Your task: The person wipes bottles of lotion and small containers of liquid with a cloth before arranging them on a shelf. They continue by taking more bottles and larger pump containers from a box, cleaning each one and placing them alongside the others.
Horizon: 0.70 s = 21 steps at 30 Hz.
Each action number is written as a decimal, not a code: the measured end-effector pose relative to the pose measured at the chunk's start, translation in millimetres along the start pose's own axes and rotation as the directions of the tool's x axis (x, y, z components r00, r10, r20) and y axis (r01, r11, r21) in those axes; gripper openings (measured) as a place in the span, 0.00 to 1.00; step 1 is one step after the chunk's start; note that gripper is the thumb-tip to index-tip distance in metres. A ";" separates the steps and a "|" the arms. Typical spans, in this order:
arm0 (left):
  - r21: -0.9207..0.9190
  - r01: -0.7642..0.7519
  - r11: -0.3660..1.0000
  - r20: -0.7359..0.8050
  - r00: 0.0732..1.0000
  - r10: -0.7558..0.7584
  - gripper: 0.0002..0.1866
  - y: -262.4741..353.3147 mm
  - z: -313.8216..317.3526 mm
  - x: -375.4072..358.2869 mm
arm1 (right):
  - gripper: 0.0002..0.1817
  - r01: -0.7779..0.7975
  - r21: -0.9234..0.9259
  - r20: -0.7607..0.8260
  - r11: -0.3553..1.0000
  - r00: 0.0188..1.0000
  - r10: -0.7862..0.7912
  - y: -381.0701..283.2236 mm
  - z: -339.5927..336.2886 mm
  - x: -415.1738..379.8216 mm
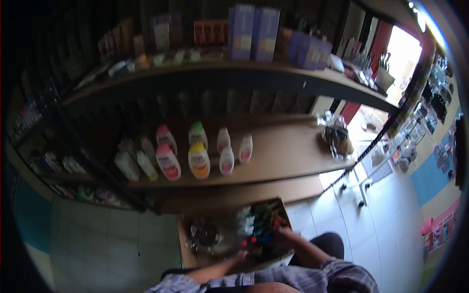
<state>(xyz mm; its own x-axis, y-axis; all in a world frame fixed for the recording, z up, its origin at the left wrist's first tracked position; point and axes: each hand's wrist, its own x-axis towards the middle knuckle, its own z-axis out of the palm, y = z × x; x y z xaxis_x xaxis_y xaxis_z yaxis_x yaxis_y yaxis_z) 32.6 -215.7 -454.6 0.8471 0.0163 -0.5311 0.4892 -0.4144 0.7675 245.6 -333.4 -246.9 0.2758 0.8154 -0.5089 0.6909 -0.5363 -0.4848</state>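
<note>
An open cardboard box (pixel 184 244) stands on the floor below the shelf, in front of my body. Over its near edge reaches my left hand (pixel 240 259), close to some small red and blue items (pixel 254 240); its fingers are blurred and dark. At the right side of the box, my right hand (pixel 286 235) is among dark bottles with red parts (pixel 277 223), and its grip is too blurred to make out. Clear plastic wrapping (pixel 204 235) lies in the box's left part.
The middle shelf (pixel 283 151) holds bottles with pink (pixel 168 163), yellow (pixel 199 161) and green caps, and a plastic-wrapped bundle (pixel 337 138) at its right. Purple boxes (pixel 243 34) stand on the upper shelf. A wheeled rack (pixel 364 188) is at the right on the tiled floor.
</note>
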 end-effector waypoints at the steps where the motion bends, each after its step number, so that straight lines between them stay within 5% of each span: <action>1: 0.004 0.016 1.000 -0.001 1.000 -0.016 0.47 -15.5 6.1 16.6 | 0.29 0.097 -0.101 0.115 0.990 0.990 -0.085 27.0 17.9 30.2; 3: 0.158 -0.164 0.974 -0.064 0.982 0.176 0.33 9.1 -16.1 -4.7 | 0.28 0.199 0.173 0.100 0.965 0.971 -0.218 24.8 32.4 43.9; 5: 0.019 -0.183 0.983 -0.109 0.977 0.184 0.28 -37.0 -1.2 32.5 | 0.26 0.084 0.249 0.137 0.965 0.983 -0.120 25.9 49.2 62.3; 7: -0.139 -0.357 0.924 -0.146 0.930 0.337 0.24 -81.9 8.7 63.6 | 0.34 -0.072 0.321 0.384 0.944 0.921 -0.060 21.0 38.6 57.3; 8: 0.287 -0.376 0.881 -0.314 0.831 0.458 0.21 -84.4 9.5 53.7 | 0.36 -0.005 0.238 0.371 0.971 0.925 -0.086 14.9 31.3 53.7; 9: 0.276 -0.366 0.889 -0.310 0.842 0.442 0.21 -78.2 11.4 44.6 | 0.38 0.064 0.140 0.354 0.988 0.929 -0.110 11.7 22.9 51.4; 11: -0.019 -0.031 0.999 -0.276 0.961 0.025 0.21 -57.9 22.4 25.4 | 0.41 0.064 0.198 0.346 0.978 0.929 -0.130 21.3 24.9 47.4; 12: -0.040 0.032 0.999 -0.229 0.973 -0.041 0.21 -51.5 24.6 22.8 | 0.41 0.077 0.157 0.333 0.985 0.934 -0.126 23.4 28.1 44.9; 15: -0.002 0.056 0.998 -0.208 0.976 -0.055 0.20 -36.1 32.1 37.6 | 0.37 0.100 -0.019 0.359 0.995 0.929 -0.087 16.7 38.3 49.3; 17: 0.000 0.067 0.998 -0.227 0.972 -0.066 0.20 -29.9 35.5 48.7 | 0.34 0.250 -0.029 0.414 0.968 0.884 -0.216 36.2 72.9 70.5; 21: 0.003 0.099 0.995 -0.238 0.967 -0.095 0.20 -19.9 42.5 58.1 | 0.28 0.401 0.059 0.486 0.914 0.788 -0.377 -19.4 4.9 16.6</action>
<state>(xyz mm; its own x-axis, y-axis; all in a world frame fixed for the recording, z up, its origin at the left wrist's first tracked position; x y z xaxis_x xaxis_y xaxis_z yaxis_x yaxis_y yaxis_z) 63.2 -245.1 -515.9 0.8215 0.2719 -0.5011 0.5700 -0.4133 0.7102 233.5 -310.5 -249.4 -0.3682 0.7389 -0.5643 0.7028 -0.1762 -0.6893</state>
